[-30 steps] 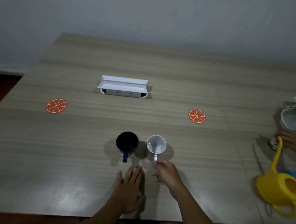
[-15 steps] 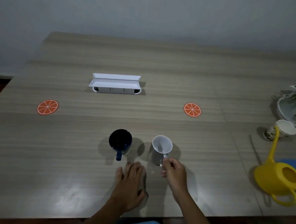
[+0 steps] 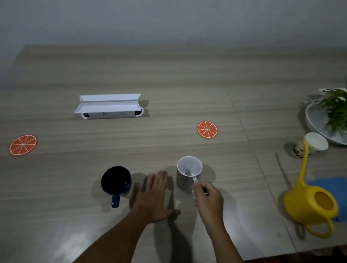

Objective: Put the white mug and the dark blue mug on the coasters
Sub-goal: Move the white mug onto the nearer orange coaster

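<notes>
The white mug (image 3: 188, 172) is upright in front of me, and my right hand (image 3: 209, 198) grips its handle. The dark blue mug (image 3: 116, 181) stands on the table to its left, handle pointing toward me. Between the two mugs my left hand (image 3: 153, 197) lies flat on the table, fingers apart, holding nothing. One orange-slice coaster (image 3: 207, 129) lies beyond the white mug, slightly right. The other orange-slice coaster (image 3: 23, 145) lies far left of the blue mug. Both coasters are bare.
A white open box (image 3: 109, 105) sits at the table's middle back. On the right are a yellow watering can (image 3: 312, 203) on a blue cloth (image 3: 341, 192), a small patterned cup (image 3: 312, 144) and a potted plant on a plate (image 3: 343, 118).
My right hand has closed on the white mug's handle and moved the mug a little right, away from the blue mug. The view has swung right. Another person's hand at the right has gone.
</notes>
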`<state>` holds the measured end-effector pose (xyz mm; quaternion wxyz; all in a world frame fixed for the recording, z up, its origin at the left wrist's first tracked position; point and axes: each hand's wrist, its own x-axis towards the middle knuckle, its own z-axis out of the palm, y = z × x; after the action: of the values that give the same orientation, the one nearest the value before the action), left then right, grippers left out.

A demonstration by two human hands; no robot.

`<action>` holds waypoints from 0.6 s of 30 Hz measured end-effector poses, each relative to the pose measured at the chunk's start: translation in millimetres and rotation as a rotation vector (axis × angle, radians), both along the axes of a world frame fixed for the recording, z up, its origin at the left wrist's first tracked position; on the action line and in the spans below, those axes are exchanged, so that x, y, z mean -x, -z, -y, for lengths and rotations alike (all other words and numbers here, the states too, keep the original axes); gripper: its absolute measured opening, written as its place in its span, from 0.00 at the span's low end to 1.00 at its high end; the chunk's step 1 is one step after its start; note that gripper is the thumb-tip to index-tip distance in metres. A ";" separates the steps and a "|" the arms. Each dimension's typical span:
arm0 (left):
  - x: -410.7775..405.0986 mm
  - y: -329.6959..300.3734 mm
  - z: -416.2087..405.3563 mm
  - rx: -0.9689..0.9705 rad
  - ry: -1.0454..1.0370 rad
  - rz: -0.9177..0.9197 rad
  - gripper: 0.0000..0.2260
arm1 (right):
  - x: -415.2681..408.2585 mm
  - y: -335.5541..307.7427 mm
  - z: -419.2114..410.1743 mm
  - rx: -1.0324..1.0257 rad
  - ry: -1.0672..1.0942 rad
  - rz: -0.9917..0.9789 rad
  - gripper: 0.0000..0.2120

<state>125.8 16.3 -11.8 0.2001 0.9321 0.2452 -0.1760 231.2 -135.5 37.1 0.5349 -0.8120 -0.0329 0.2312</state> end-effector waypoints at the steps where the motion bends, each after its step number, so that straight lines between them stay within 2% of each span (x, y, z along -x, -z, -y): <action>1: -8.1 -0.2 -4.3 0.013 -0.005 -0.003 0.59 | -4.4 -1.9 -2.3 -0.004 0.005 0.003 0.15; 10: -78.9 3.1 -41.7 0.044 -0.006 -0.125 0.66 | -54.0 -14.7 -24.8 0.004 0.051 0.019 0.11; 13: -102.9 10.3 -47.2 0.104 -0.092 -0.153 0.67 | -72.2 -13.7 -32.9 0.018 0.072 0.012 0.10; 15: -115.5 20.9 -43.9 0.101 -0.175 -0.126 0.66 | -84.9 -11.0 -39.4 0.021 0.091 0.006 0.09; 18: -126.5 35.1 -31.3 -0.007 -0.262 -0.056 0.59 | -103.9 -3.3 -49.1 0.026 0.134 -0.001 0.09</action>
<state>252.4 47.7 -46.9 0.2110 0.8875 0.3711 -0.1733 335.2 -86.4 40.4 0.5387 -0.8191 0.0248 0.1957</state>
